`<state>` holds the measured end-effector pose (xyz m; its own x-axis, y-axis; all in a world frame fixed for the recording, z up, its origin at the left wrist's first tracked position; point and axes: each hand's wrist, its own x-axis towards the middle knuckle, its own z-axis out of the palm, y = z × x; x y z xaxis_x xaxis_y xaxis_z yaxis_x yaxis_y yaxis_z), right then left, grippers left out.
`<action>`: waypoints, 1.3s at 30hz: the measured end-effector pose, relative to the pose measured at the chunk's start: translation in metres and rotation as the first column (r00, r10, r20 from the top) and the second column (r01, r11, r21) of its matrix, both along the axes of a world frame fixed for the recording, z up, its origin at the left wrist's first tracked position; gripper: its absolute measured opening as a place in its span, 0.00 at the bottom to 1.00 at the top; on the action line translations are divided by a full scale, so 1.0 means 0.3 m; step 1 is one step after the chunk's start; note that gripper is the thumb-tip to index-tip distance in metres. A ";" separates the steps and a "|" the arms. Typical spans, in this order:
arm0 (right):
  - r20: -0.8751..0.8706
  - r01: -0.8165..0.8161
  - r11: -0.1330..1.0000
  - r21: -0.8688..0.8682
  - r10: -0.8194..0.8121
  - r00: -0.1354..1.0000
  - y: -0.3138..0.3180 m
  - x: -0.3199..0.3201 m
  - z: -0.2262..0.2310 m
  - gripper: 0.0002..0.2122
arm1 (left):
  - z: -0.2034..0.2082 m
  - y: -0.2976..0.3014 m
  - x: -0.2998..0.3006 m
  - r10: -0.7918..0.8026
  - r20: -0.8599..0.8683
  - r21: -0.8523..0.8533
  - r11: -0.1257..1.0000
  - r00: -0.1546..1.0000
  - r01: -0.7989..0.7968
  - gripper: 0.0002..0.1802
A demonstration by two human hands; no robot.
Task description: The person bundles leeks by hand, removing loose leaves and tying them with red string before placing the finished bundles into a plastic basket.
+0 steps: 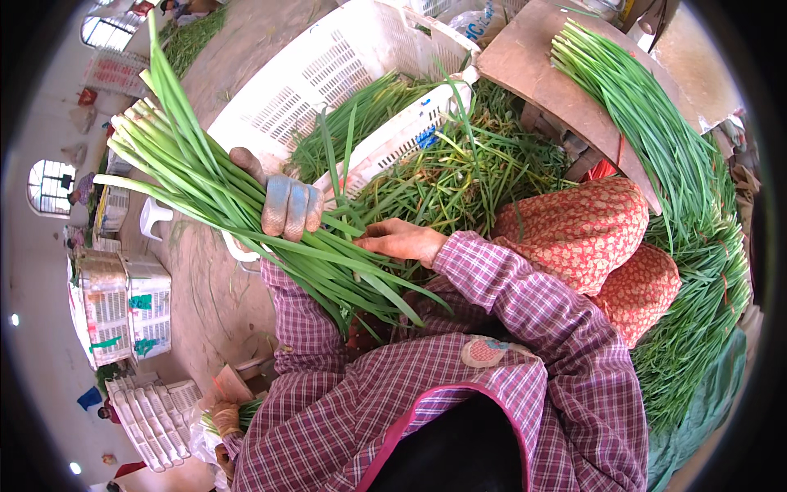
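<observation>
Green stalks [184, 168] run through the left fingers [296, 205], curled snugly round them, as the right fingers [385, 233] touch the leafy ends [357, 269], pinching or not I can't tell, and a hard tug there could drag stalks loose or tear them!

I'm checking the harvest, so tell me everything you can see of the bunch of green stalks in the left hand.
The bunch is long, slender and fresh-looking: pale, thicker ends fan toward the picture's upper left, while deeper green, flat leaves spread toward the lower right. It slants before the person, with no tie visible. The left hand wraps its middle; the right hand is at its leafy part, though whether those fingers grip leaves is unclear.
</observation>
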<state>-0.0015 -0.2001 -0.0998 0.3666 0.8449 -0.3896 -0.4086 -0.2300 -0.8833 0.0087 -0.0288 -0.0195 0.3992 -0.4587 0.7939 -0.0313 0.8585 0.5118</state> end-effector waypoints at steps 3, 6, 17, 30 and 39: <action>0.081 0.049 0.999 0.016 -0.050 0.995 0.013 0.007 -0.002 0.25 | 0.015 -0.012 -0.001 0.023 0.017 0.001 1.000 1.000 -0.023 0.43; 0.343 0.092 0.994 -0.055 -0.068 0.937 0.013 0.016 0.012 0.22 | 0.029 -0.015 -0.003 0.072 0.034 0.009 0.997 0.997 -0.072 0.42; 0.667 0.480 0.534 -0.696 0.232 0.708 -0.175 0.281 0.086 0.15 | 0.181 0.032 -0.086 0.244 0.063 0.002 0.970 0.968 -0.245 0.34; 0.936 0.433 0.853 -0.290 0.157 0.316 -0.600 0.272 0.687 0.11 | 0.264 -0.004 0.055 0.590 -0.210 0.525 0.741 0.780 -0.419 0.39; 0.848 0.290 0.950 -0.115 -0.058 0.526 -0.586 0.327 0.720 0.16 | 0.208 -0.301 0.179 0.599 -0.192 0.751 0.599 0.777 -0.277 0.38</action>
<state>0.0966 -0.3760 0.1164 0.7491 0.6624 0.0124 0.4244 -0.4653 -0.7767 0.0624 -0.1192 0.0429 0.8858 -0.4571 0.0801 0.0275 0.2239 0.9742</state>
